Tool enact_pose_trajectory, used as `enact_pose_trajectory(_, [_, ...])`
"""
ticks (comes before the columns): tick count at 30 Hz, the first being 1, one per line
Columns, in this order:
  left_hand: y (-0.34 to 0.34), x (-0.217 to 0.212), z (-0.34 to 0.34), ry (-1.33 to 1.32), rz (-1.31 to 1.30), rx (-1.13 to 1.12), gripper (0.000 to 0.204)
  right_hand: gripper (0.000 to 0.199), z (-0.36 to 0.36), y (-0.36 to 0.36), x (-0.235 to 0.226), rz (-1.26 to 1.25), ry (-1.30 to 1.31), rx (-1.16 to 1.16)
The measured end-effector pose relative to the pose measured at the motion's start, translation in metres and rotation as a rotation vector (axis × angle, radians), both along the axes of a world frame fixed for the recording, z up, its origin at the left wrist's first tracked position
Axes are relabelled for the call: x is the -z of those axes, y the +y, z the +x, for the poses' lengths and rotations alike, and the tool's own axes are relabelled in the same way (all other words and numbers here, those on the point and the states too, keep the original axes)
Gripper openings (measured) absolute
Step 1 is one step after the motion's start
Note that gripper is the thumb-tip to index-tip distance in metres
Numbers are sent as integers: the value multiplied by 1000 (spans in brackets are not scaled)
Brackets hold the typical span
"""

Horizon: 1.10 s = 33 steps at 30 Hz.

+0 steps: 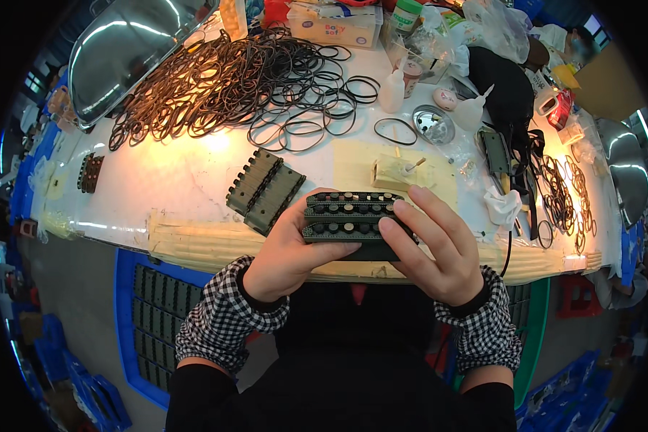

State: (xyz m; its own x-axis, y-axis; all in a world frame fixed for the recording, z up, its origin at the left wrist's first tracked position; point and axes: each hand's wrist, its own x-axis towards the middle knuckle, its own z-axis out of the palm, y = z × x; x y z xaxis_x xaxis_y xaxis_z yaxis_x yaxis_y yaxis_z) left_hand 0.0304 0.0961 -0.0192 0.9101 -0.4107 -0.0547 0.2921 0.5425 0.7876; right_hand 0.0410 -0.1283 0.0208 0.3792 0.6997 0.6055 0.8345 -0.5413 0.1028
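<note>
In front of me, above the table's near edge, is a stack of dark green housings (349, 230) with rows of round black and tan knobs along its face. My left hand (286, 253) is closed round its left end, the thumb along the lower edge. My right hand (439, 248) grips the right end, with fingertips on the knobbed face; its thumb is hidden. Just beyond my left hand, similar green housings (265, 189) lie together on the table, knobs along one side. A small knobbed piece (89, 173) sits at the far left.
A big heap of thin black rubber loops (223, 79) covers the back left, under a metal lamp shade (122, 54). A pale block with a peg (396, 173), a round metal dish (433, 124) and squeeze bottles (392, 90) stand ahead. Below is a blue crate (126, 317) of green housings.
</note>
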Motion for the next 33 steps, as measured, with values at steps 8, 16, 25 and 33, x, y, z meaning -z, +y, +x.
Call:
enact_pose_trajectory(8, [1,0,1,108,-52,61,44,37,0,0,-2,25,136,-13])
enact_pose_trajectory(16, [1,4,0,71,-99,39,45,55,-3,4,-2,85,234,-18])
enact_pose_trajectory(25, [5,3,1,215,-125,181,49,71,-3,1,-5,53,405,-16])
enact_pose_trajectory(33, [10,9,-4,105,-173,182,61,71,-4,3,-2,75,357,-27])
